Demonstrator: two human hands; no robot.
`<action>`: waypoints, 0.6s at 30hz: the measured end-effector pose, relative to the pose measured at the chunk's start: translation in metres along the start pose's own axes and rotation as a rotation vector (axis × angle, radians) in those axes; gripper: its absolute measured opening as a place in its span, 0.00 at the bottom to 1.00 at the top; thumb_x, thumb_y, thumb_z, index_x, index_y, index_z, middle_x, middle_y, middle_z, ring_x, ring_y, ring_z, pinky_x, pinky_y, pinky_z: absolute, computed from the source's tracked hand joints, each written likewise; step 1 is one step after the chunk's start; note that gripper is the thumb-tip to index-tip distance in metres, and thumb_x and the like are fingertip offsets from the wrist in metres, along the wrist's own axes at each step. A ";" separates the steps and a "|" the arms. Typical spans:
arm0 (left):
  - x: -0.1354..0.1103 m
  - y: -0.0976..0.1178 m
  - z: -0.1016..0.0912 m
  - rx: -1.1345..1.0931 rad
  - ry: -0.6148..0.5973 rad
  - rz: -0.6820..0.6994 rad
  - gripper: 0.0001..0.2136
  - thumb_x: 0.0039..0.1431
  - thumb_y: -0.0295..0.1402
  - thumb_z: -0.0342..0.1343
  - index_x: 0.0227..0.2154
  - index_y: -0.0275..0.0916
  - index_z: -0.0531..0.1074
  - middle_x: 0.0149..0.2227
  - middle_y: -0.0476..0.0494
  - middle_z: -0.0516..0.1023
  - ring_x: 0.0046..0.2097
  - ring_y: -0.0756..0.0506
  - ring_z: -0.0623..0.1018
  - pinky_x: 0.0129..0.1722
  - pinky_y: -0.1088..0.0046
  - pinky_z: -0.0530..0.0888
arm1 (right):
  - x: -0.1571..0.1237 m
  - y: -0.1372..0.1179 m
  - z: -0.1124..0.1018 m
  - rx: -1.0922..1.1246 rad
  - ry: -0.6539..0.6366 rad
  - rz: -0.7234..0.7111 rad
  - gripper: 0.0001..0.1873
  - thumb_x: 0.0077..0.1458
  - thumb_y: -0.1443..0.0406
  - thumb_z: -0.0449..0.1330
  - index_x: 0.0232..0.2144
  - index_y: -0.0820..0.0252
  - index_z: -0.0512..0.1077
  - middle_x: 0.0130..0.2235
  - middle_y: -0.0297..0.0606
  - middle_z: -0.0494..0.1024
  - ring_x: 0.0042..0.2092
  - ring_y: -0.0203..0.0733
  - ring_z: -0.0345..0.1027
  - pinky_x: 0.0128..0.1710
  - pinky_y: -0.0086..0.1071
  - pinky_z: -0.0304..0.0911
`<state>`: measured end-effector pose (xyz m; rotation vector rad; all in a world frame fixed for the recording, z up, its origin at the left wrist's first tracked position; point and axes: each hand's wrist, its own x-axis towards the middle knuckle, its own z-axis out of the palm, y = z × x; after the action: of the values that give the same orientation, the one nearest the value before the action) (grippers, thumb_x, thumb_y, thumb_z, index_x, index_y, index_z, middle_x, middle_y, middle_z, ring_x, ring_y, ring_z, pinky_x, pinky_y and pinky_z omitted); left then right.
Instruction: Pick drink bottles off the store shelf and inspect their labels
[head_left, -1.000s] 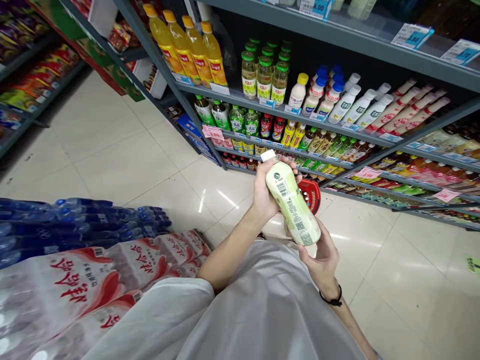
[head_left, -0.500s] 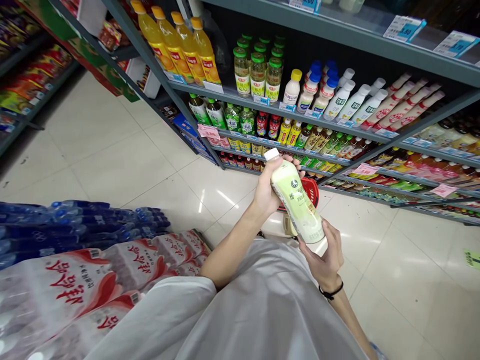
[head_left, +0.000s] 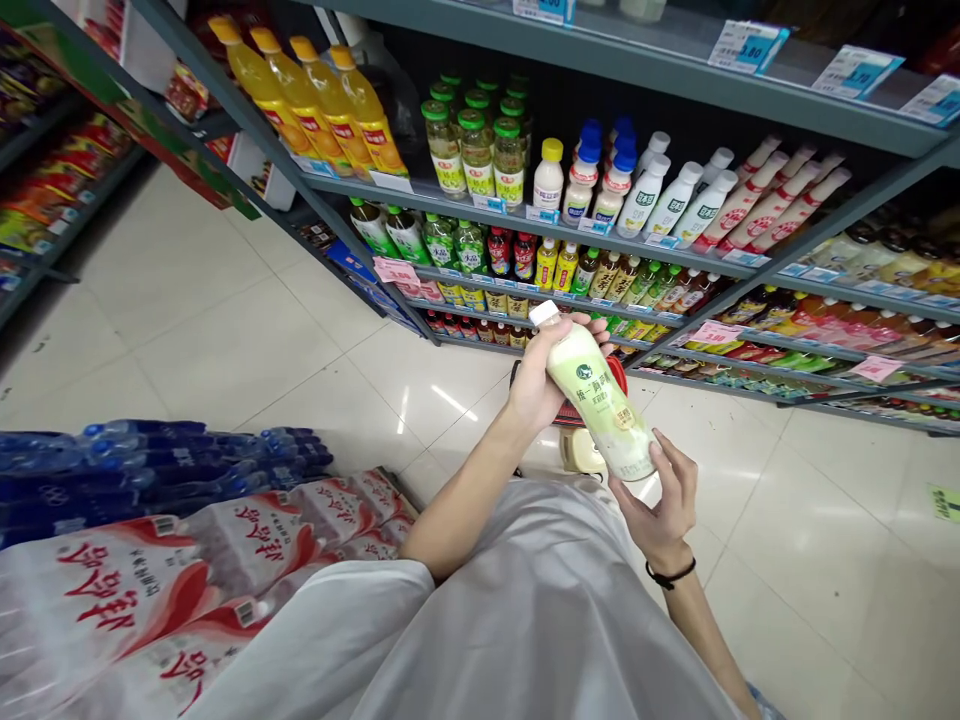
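Note:
A pale green drink bottle (head_left: 600, 405) with a white cap is held tilted in front of my body, its printed label facing up. Wrapped round its upper part, just below the cap, is my left hand (head_left: 536, 378); some of its fingers pass behind the bottle. At the lower end, my right hand (head_left: 664, 500) grips the base between thumb and fingers, with a dark band on that wrist. Partly hidden behind the bottle is a red basket (head_left: 617, 374) low near the floor.
Shelves (head_left: 450, 190) full of drinks run across ahead, with orange juice bottles (head_left: 375, 130) at their left end. Shrink-wrapped water packs (head_left: 112, 590) and blue-wrapped bottles (head_left: 187, 470) are stacked at left. Another shelf with colourful packets (head_left: 75, 170) stands far left.
The shelves have shifted left in view as the head turned slightly. Both hands still hold the bottle, its label turned a little more towards me; the right hand is slightly further right.

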<state>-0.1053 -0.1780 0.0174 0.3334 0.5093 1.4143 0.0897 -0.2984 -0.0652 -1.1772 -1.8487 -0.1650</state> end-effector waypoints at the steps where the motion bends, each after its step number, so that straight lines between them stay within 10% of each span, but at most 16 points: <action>1: 0.002 -0.005 0.004 0.012 -0.014 0.004 0.13 0.56 0.40 0.65 0.39 0.36 0.78 0.42 0.40 0.84 0.50 0.39 0.84 0.57 0.60 0.78 | 0.001 0.004 -0.002 0.058 0.006 0.050 0.46 0.53 0.67 0.74 0.70 0.51 0.63 0.58 0.54 0.77 0.55 0.59 0.76 0.48 0.54 0.77; 18: 0.046 -0.124 0.086 0.057 -0.121 -0.115 0.16 0.53 0.40 0.68 0.42 0.39 0.76 0.43 0.42 0.83 0.51 0.38 0.84 0.62 0.55 0.76 | -0.007 0.106 -0.076 0.860 -0.027 0.832 0.36 0.50 0.57 0.76 0.59 0.58 0.73 0.58 0.50 0.78 0.58 0.54 0.75 0.54 0.43 0.76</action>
<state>0.0486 -0.1428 0.0203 0.4264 0.4636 1.2617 0.2196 -0.2862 -0.0620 -1.1761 -1.0842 1.0076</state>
